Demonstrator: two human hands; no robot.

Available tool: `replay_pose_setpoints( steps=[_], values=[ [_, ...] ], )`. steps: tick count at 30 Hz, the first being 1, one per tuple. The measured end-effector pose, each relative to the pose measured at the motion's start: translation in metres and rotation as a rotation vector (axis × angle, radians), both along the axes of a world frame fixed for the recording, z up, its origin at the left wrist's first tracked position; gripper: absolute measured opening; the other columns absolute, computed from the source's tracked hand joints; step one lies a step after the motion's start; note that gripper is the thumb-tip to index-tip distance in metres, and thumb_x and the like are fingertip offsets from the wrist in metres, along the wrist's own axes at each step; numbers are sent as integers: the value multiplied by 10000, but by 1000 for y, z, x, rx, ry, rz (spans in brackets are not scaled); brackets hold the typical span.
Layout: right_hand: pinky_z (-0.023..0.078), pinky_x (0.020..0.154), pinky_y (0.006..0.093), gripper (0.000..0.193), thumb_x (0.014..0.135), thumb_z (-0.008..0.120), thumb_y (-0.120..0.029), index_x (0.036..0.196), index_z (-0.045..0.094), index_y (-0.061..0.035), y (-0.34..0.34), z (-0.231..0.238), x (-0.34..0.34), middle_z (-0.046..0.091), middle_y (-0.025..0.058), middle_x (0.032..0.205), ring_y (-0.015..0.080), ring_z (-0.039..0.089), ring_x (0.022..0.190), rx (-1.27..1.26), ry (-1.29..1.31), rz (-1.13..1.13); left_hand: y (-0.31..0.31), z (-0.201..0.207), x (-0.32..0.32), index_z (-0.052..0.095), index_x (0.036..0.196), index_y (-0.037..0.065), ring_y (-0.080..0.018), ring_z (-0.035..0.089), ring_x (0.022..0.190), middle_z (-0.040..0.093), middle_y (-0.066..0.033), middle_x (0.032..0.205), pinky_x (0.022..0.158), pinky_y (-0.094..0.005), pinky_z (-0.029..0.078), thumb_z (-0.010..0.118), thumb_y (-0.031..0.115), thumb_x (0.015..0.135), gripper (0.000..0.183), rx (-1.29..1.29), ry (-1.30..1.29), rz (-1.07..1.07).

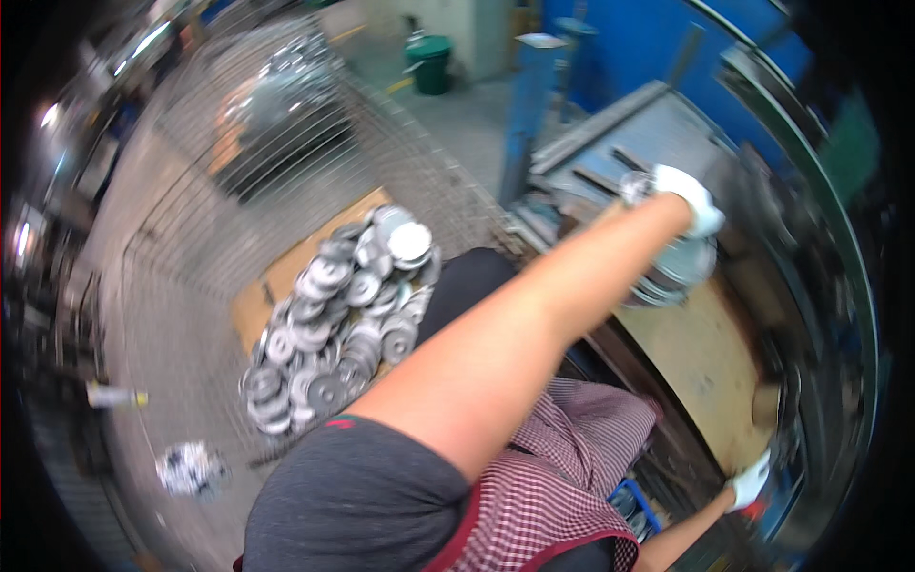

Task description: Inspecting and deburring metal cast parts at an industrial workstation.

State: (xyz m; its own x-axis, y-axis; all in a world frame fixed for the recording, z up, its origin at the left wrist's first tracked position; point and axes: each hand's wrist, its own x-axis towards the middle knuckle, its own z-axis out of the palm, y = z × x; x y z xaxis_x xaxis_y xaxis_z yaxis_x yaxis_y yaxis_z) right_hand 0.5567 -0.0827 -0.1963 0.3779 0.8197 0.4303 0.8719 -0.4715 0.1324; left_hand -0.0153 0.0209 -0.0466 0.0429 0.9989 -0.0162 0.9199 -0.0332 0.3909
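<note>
My left hand (688, 200), in a white glove, is stretched across to the worktable at the right. It is right at a pile of round metal discs (684, 265); a shiny metal piece (635, 188) shows beside the wrist. Its fingers are turned away and smeared, so a grip cannot be made out. My right hand (750, 482), also white-gloved, is lower down at the near end of the tan tabletop (691, 353), close to a small red thing (755, 511). Blur hides what its fingers do.
A large wire mesh cage (191, 214) stands at the left, with many metal discs (329, 315) heaped over cardboard (250, 310). A blue bin (652, 520) of small parts sits below the table edge. Beyond are a blue post (524, 119), a green bucket (431, 65) and a wrapped load (291, 105).
</note>
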Motion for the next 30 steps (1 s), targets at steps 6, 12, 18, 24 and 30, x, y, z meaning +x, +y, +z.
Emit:
replay_pose_setpoints(
  steps=[6, 12, 18, 24, 30],
  values=[
    [517, 613, 375, 525, 973, 433, -543, 999, 737, -116, 20, 1, 8, 728, 92, 906, 251, 674, 721, 334, -5, 31, 28, -15, 8, 692, 1195, 172, -261, 596, 1175, 657, -62, 1233, 981, -512, 388, 564, 341, 784, 463, 1, 22, -1],
    [544, 720, 397, 269, 1004, 487, -304, 1119, 666, -141, 15, 6, 6, 708, 98, 980, 274, 679, 840, 231, -46, 134, 52, -34, 20, 657, 1249, 183, -300, 570, 1200, 628, -54, 1275, 997, -579, 336, 555, 385, 818, 487, 127, 100, 5],
    [547, 695, 385, 236, 986, 514, -268, 1165, 652, -200, 27, 0, 35, 709, 70, 992, 249, 682, 866, 134, -75, 78, 54, -27, 17, 624, 1296, 155, -332, 469, 1305, 550, -95, 1376, 1041, -642, 289, 609, 368, 792, 547, -12, 85, -60],
    [508, 867, 364, 402, 950, 498, -162, 1348, 495, -220, 11, 3, 13, 613, 81, 1217, 248, 615, 1051, 31, -212, 145, 26, -16, 1, 669, 1229, 138, -331, 552, 1226, 628, -103, 1279, 1017, -636, 328, 511, 328, 844, 457, 6, 9, -75],
    [461, 978, 353, 402, 1004, 417, -348, 1259, 615, -110, 0, 14, -42, 623, 137, 1248, 275, 589, 1148, -27, 7, 111, 15, -9, -11, 676, 1191, 105, -342, 604, 1151, 640, -178, 1225, 985, -438, 446, 327, 567, 937, 632, 0, 0, 7]
  ],
)
